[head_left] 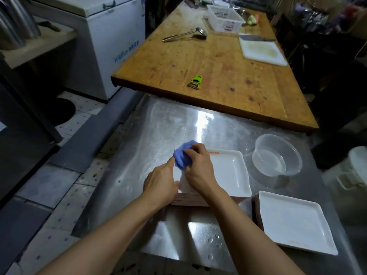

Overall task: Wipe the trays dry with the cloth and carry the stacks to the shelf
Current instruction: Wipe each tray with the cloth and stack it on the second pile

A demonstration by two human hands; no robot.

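Note:
A stack of square white trays point(230, 173) sits in the middle of the wet steel table point(158, 124). My right hand point(199, 165) grips a bunched blue cloth point(183, 154) and presses it on the far left corner of the top tray. My left hand point(161, 180) holds the stack's left edge, with its index finger stretched toward the cloth. A second stack of white trays point(294, 223) lies at the near right of the table.
A clear plastic bowl point(277, 155) stands just right of the middle stack. Beyond is a wooden table point(208, 62) with a green peeler point(195, 81), ladle point(184, 35), white basket point(225, 17) and cutting board point(262, 50). A chest freezer point(107, 36) stands far left.

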